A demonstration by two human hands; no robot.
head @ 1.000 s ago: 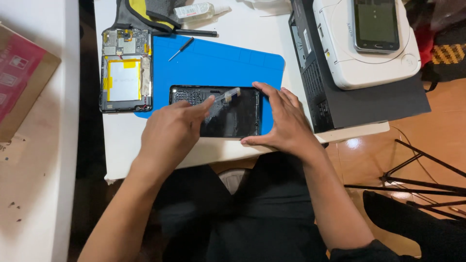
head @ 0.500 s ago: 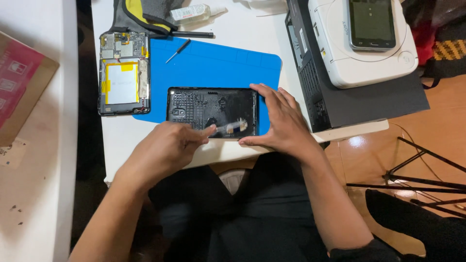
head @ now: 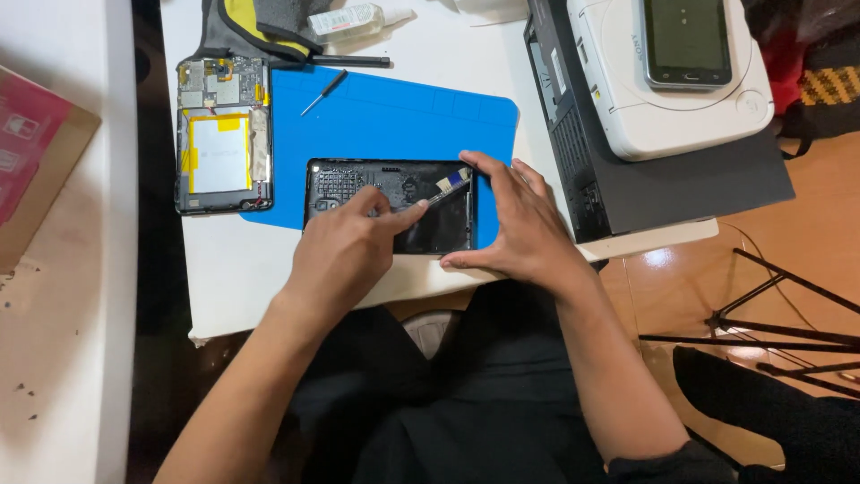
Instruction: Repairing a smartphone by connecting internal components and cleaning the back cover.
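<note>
A black tablet shell (head: pixel 349 184) lies inside-up on a blue work mat (head: pixel 403 116). My left hand (head: pixel 345 246) rests on the shell and pinches a thin metal tool (head: pixel 448 190). The tool's tip points at a small ribbon part near the shell's upper right corner. My right hand (head: pixel 524 224) spans the shell's right end, with the index finger on the top edge and the thumb on the bottom edge, holding it still.
An opened tablet body with a white and yellow battery (head: pixel 222 134) lies at the mat's left edge. A small screwdriver (head: pixel 324 92), a black pen-like tool (head: pixel 349 61) and a clear bottle (head: pixel 354 18) lie behind. A white device (head: pixel 663 108) sits on a black box (head: pixel 618 188) to the right.
My left hand has shifted right and brought the tool tip from the shell's lower middle up to its upper right corner. My right hand stays on the shell's right end.
</note>
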